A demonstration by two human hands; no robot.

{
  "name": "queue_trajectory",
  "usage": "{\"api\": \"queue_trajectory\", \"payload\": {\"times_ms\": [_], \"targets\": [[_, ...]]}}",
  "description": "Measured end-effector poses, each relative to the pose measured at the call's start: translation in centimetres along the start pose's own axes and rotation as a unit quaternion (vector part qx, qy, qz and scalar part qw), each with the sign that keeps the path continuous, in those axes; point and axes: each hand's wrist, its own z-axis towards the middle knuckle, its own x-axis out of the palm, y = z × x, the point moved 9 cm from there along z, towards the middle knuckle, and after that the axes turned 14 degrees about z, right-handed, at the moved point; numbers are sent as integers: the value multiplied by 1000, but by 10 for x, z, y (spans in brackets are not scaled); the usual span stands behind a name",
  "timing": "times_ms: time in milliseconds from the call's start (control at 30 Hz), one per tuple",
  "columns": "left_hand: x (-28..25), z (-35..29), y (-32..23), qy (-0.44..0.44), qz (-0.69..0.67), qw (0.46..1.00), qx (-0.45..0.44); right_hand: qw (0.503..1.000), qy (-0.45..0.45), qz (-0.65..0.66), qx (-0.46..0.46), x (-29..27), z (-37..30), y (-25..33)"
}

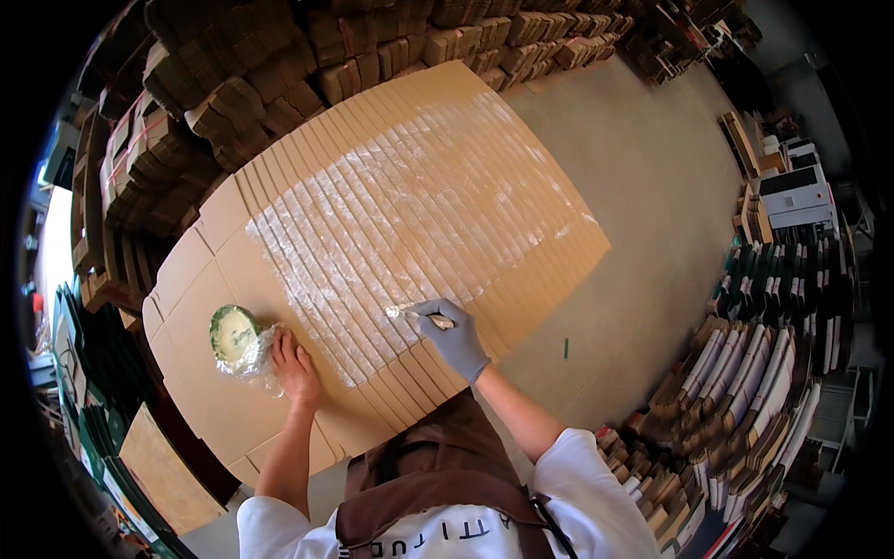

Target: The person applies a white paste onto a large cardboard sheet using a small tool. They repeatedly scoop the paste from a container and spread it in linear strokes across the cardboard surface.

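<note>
My right hand, in a grey glove, is closed around the handle of a brush. The brush's white-coated tip touches a row of overlapped cardboard sheets, which carry streaks of wet-looking white paste over their middle. My bare left hand is closed at the edge of some crumpled clear plastic film; its fingertips are partly hidden in the film. Right beside it, the film bunches against a round tub with a green, smeared rim and pale paste inside. The tub rests on the cardboard's left part.
Bundled stacks of brown cardboard line the far side and the left. To the right, tied bundles of flat board stand on the floor. A wooden panel leans at the lower left, near dark green sheets. A white machine stands at far right.
</note>
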Motion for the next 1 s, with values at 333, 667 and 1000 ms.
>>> {"api": "queue_trajectory", "payload": {"times_ms": [333,667,1000], "targets": [[6,3,2,-16,6,1000,11,960,-169,-193,-108,-228,95,38],[12,1,5,3,10,1000,3,950,-205,-218,-87,-283,106,15],[9,-1,7,2,13,1000,-7,935,-164,-293,-114,-279,119,41]]}}
